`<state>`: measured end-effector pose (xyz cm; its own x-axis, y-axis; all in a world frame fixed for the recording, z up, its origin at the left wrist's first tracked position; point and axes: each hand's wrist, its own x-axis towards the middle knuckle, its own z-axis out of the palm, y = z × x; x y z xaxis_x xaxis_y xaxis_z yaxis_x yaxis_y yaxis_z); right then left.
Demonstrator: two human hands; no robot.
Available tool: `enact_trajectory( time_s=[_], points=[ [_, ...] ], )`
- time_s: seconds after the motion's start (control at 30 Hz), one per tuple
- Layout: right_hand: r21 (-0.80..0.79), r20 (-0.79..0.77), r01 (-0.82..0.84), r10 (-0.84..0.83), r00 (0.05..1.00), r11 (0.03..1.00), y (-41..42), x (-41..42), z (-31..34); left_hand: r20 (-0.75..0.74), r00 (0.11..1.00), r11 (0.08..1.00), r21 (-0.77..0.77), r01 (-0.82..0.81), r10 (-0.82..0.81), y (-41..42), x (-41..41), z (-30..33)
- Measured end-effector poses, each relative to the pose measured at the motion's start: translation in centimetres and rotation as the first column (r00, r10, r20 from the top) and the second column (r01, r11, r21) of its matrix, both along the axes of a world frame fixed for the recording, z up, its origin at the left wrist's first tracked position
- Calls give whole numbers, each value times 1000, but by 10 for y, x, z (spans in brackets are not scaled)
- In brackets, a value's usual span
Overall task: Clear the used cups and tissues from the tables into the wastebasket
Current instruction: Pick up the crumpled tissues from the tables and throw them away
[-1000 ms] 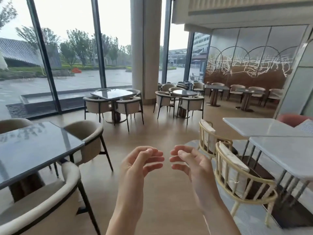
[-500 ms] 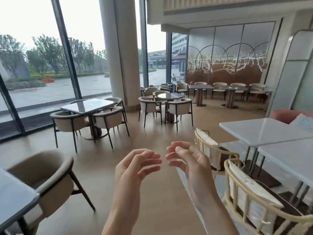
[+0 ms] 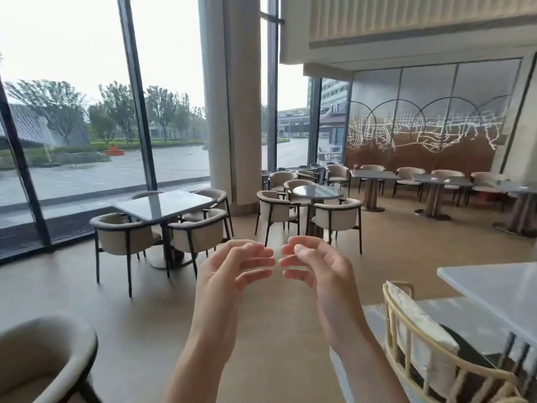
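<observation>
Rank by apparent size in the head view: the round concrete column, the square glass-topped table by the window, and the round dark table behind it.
1. Round concrete column, largest.
2. Square glass-topped table.
3. Round dark table, smallest; it stands farther from the camera, so its true size against the square table is unsure.

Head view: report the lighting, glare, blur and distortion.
Head view: bright overcast daylight through the windows blows out the sky; the window table mirrors it as glare; wide-angle lens tilts the pillar; edges are soft; both hands fairly sharp.
</observation>
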<state>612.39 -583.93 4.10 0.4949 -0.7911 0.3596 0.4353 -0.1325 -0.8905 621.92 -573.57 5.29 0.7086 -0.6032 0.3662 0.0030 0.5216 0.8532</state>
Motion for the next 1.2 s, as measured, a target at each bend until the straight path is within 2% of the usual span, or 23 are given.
enact_trajectory(
  time_s=[0.3, 0.5, 0.67, 0.9, 1.0, 1.2],
  points=[
    [18, -40, 91, -91, 995, 996, -185, 146, -21, -28, 998, 998, 18, 56, -55, -195, 156, -22],
    [40, -2, 219, -219, 976, 975, -324, 216, -6, -31, 983, 983, 17, 184, -183, -347, 241, -5],
    [116, -3, 338, -340, 940, 934, -432, 239, -27, -47, 950, 946, 90, 311, -308, -465, 271, -26],
    [178, -1, 409, -415, 910, 895, -611, 272, -68, -49, 926, 912, 161, 378, -375, -649, 309, -64],
    [185, -7, 403, -409, 913, 896, -699, 291, -64, -40, 928, 913, 168, 373, -371, -741, 325, -54],
    [99, -35, 380, -378, 925, 920, -850, 316, -34, 20, 912, 906, 127, 404, -409, -901, 346, -28]
  ],
)
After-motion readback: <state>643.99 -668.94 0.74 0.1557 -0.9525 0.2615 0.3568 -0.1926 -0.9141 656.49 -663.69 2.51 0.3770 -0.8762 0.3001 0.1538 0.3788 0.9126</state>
